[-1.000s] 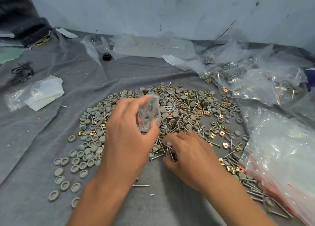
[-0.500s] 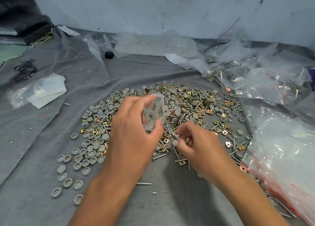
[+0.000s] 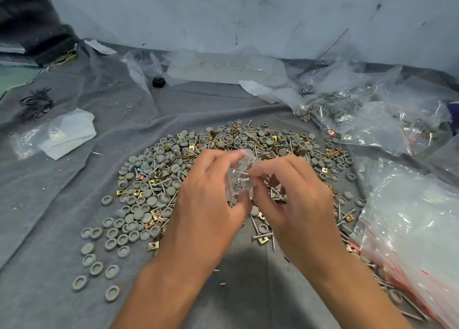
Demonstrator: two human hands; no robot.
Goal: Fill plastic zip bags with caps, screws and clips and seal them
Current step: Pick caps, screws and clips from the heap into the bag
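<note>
Above parts pile [image 3: 188, 179], L hand [image 3: 211, 204] pinches small zip bag [image 3: 239, 177]; R hand [image 3: 295, 199] fingertips [image 3: 253, 176] pinch screw [image 3: 242, 172] at bag.

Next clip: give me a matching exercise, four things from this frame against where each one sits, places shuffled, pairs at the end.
Things:
1. small zip bag
2. black knob
3. stack of empty bags
4. folded white sheet

Places:
A. far left on the grey cloth
B. between the two hands, over the pile
C. far side, near the wall
D. right edge of the cloth

Pairs: 1-B, 2-C, 3-D, 4-A
</note>
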